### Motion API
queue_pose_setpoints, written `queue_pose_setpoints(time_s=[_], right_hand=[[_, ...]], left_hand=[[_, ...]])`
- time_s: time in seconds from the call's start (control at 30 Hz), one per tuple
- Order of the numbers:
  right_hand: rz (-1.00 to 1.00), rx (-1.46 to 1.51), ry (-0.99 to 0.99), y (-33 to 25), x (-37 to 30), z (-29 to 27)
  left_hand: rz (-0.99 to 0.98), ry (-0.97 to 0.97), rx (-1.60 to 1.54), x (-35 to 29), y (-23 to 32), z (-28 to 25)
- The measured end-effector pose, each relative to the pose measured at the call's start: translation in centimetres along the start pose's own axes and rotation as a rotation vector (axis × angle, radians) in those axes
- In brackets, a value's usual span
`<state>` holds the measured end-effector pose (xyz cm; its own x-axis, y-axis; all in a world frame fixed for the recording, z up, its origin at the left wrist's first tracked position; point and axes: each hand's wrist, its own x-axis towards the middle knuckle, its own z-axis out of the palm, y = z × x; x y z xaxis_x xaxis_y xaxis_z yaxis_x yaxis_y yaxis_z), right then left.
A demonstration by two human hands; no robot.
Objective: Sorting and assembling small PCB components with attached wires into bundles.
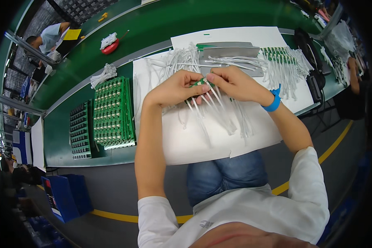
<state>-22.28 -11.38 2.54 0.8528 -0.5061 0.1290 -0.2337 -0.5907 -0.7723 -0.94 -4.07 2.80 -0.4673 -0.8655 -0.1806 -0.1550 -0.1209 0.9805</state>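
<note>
Both hands meet over the white sheet, around a small green circuit board (pixel 201 82). My left hand (pixel 175 88) is closed on the board, with its thumb across the front. Pinched at the board's upper right edge, my right hand (pixel 239 84) has thumb and fingers on a white cable end; the exact contact is partly hidden by the fingers. Several white cables (pixel 219 112) hang from the board toward me. Beyond the hands lies a bundle of loose white cables (pixel 184 60). More cables (pixel 236 62) rest across a grey metal plate (pixel 252 52).
Stacked green circuit board panels (pixel 113 111) stand at left, beside a strip of black parts (pixel 79 130). Boards with white cables attached (pixel 283 66) lie at right, near a black case (pixel 314 78). A red round object (pixel 110 47) sits farther back. Another person (pixel 49 39) is at far left.
</note>
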Motion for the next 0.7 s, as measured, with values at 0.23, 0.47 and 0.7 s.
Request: queue_pose_setpoints(time_s=[0.23, 0.47, 0.7], right_hand=[[0.049, 0.691, -0.100, 0.2, -0.8, 0.6], [0.337, 0.452, 0.253, -0.5, -4.6, -3.6], [0.302, -0.551, 0.277, 1.2, -6.3, -3.3]], left_hand=[[0.104, -0.047, -0.096, -0.1, 0.4, 0.5], [0.055, 0.062, -0.184, -0.9, 0.5, -0.4], [0.080, 0.042, -0.236, 0.8, -0.2, -0.2]])
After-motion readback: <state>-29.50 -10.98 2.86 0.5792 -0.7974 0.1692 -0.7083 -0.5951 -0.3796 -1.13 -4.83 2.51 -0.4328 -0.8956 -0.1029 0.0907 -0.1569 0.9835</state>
